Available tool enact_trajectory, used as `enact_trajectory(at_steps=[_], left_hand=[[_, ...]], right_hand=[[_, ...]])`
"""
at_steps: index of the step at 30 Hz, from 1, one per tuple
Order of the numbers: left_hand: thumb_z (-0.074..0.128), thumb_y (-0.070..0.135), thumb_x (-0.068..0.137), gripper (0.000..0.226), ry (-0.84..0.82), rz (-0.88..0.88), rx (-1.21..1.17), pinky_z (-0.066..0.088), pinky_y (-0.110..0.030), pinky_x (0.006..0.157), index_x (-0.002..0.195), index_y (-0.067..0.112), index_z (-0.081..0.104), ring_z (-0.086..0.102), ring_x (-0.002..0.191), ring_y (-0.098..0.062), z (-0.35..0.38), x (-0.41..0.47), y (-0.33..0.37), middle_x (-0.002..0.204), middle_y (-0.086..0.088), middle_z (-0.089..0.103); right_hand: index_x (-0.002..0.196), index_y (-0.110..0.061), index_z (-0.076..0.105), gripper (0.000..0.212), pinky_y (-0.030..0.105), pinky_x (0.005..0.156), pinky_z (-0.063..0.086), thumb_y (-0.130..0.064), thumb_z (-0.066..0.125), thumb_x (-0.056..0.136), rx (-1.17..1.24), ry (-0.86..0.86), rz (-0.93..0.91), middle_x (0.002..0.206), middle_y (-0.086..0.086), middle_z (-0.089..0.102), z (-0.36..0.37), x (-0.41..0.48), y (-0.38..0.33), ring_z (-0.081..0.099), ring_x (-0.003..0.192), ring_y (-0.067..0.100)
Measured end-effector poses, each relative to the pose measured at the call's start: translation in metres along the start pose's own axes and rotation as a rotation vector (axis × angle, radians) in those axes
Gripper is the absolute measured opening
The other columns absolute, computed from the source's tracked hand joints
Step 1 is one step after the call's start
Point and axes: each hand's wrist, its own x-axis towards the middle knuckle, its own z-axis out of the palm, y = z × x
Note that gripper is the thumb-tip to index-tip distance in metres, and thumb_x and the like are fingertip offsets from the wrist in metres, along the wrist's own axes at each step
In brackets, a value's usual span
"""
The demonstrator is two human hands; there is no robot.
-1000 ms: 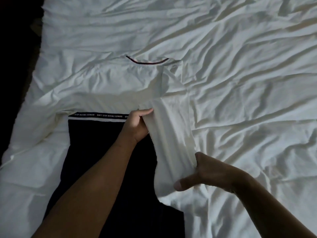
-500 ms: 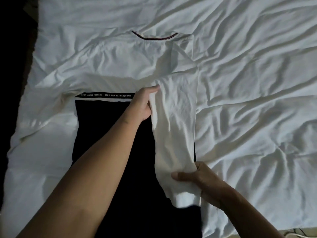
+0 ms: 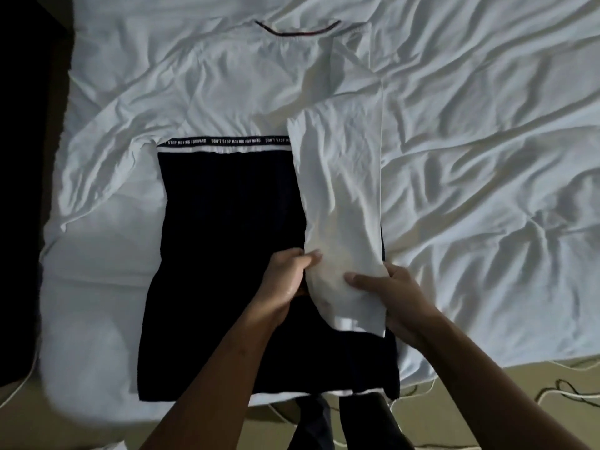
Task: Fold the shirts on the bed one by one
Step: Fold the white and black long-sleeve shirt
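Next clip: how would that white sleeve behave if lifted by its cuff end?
Probably floppy: the sleeve lies creased and bends where the right hand grips it. Likely light too: thin fabric, fine wrinkles. It should sag, not hold shape.

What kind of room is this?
Probably a bedroom: a rumpled white bed fills the view, a shirt is spread on it, and cables trail over the floor beside it.

From where I stand there is one bed (image 3: 487,157) and one shirt (image 3: 227,254) on it. The shirt has two long sleeves, one folded over the front (image 3: 341,190) and one spread aside (image 3: 107,177), plus a single lettered band (image 3: 227,141). Two hands: left hand (image 3: 289,277), right hand (image 3: 393,293). There are several floor cords (image 3: 581,396), too tangled to count.
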Motion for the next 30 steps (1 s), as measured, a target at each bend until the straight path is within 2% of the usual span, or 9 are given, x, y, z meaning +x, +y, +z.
enact_trajectory(at_steps=[2,5,9,14,17,21,24,28,30], left_hand=[[0.075,0.030,0.086,0.037,0.059,0.118,0.060,0.057,-0.058,0.090,0.093,-0.006,0.066,0.073,0.100,-0.044,0.000,-0.007,-0.011,0.100,-0.027,0.075],[0.067,0.026,0.101,0.021,0.163,0.289,0.196,0.056,-0.038,0.068,0.088,0.010,0.061,0.070,0.071,-0.018,0.003,-0.025,-0.027,0.081,-0.010,0.073],[0.059,0.037,0.105,0.026,0.318,0.511,0.394,0.054,-0.037,0.066,0.095,0.013,0.055,0.068,0.072,-0.017,0.002,-0.042,-0.048,0.078,-0.004,0.068],[0.055,0.041,0.106,0.028,0.359,0.411,0.472,0.052,-0.038,0.070,0.100,0.013,0.053,0.066,0.077,-0.016,-0.001,-0.036,-0.074,0.084,-0.003,0.067],[0.057,0.039,0.104,0.027,0.340,0.310,0.547,0.045,-0.034,0.069,0.090,0.016,0.054,0.064,0.078,-0.021,-0.005,-0.027,-0.074,0.086,-0.008,0.066],[0.051,0.059,0.099,0.047,0.404,0.303,0.865,0.047,-0.038,0.072,0.075,0.018,0.058,0.065,0.084,-0.034,-0.007,-0.024,-0.046,0.080,-0.006,0.065],[0.048,0.058,0.101,0.048,0.540,0.366,1.061,0.050,-0.043,0.081,0.093,0.015,0.067,0.067,0.095,-0.042,-0.004,-0.018,-0.011,0.094,-0.014,0.070],[0.055,0.034,0.098,0.028,0.608,0.824,1.167,0.051,-0.049,0.079,0.109,0.009,0.061,0.060,0.098,-0.044,0.007,0.018,0.025,0.107,-0.018,0.062],[0.053,0.028,0.097,0.034,0.562,1.012,1.260,0.051,-0.052,0.085,0.121,0.007,0.061,0.056,0.109,-0.043,0.014,0.047,0.039,0.122,-0.020,0.059]], right_hand=[[0.109,0.004,0.073,0.024,0.044,0.081,0.061,-0.008,0.076,0.089,-0.045,0.080,-0.053,0.097,0.021,0.078,0.000,-0.004,0.010,0.076,0.088,0.035],[0.104,-0.005,0.076,0.015,0.046,0.078,0.062,-0.017,0.072,0.096,-0.134,0.158,-0.138,0.093,0.015,0.079,0.003,-0.016,0.018,0.076,0.086,0.033],[0.093,-0.015,0.076,0.015,0.042,0.068,0.061,-0.030,0.074,0.095,-0.386,0.272,-0.218,0.082,0.001,0.079,0.005,-0.027,0.032,0.075,0.075,0.021],[0.083,-0.018,0.074,0.018,0.041,0.068,0.061,-0.034,0.078,0.090,-0.525,0.362,-0.183,0.073,-0.005,0.076,-0.006,-0.025,0.060,0.073,0.070,0.015],[0.081,-0.019,0.073,0.019,0.036,0.065,0.058,-0.036,0.081,0.087,-0.569,0.379,-0.193,0.072,-0.003,0.075,-0.013,-0.022,0.063,0.072,0.072,0.017],[0.080,-0.025,0.069,0.025,0.028,0.062,0.047,-0.047,0.080,0.085,-0.794,0.476,-0.323,0.076,-0.011,0.070,-0.015,-0.023,0.058,0.066,0.076,0.010],[0.096,-0.026,0.068,0.031,0.034,0.069,0.048,-0.056,0.073,0.088,-0.965,0.560,-0.425,0.095,-0.009,0.064,-0.011,-0.018,0.043,0.063,0.085,0.017],[0.119,-0.021,0.059,0.033,0.041,0.077,0.050,-0.042,0.067,0.094,-1.108,0.622,-0.667,0.115,0.003,0.056,-0.003,0.008,0.019,0.058,0.104,0.031],[0.132,-0.019,0.054,0.037,0.048,0.092,0.051,-0.035,0.060,0.099,-1.201,0.576,-0.787,0.133,0.008,0.054,0.003,0.029,0.005,0.052,0.120,0.034]])
